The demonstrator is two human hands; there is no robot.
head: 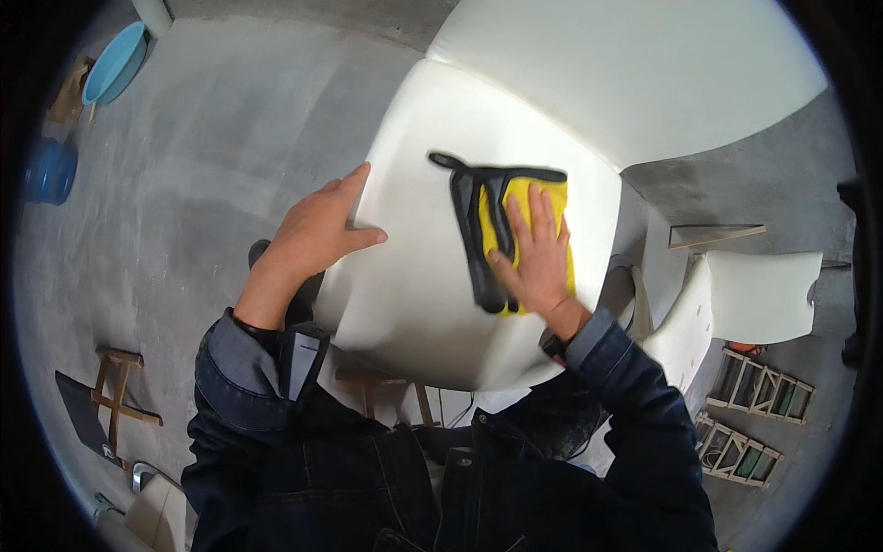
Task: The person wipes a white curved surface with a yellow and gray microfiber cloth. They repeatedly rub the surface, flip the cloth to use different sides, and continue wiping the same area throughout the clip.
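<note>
A white padded chair (pixel 414 297) with a smooth, leather-like surface stands before me, its broad backrest (pixel 621 76) at the far side. Flat on its seat lies a yellow and dark grey cloth (pixel 483 234) with black edging and a loop at one corner. My right hand (pixel 541 259) rests palm down on the yellow part, the thumb apart from the fingers. At the seat's left edge is my left hand (pixel 321 231), its thumb on top and its fingers along the side. Some of those fingers are hidden.
A light blue basin (pixel 116 63) and a blue water bottle (pixel 52 171) are at the far left. A wooden stand (pixel 118 390) is at the lower left. More white chair parts (pixel 762 297) and slatted wooden frames (pixel 762 386) lie to the right on the grey floor (pixel 207 138).
</note>
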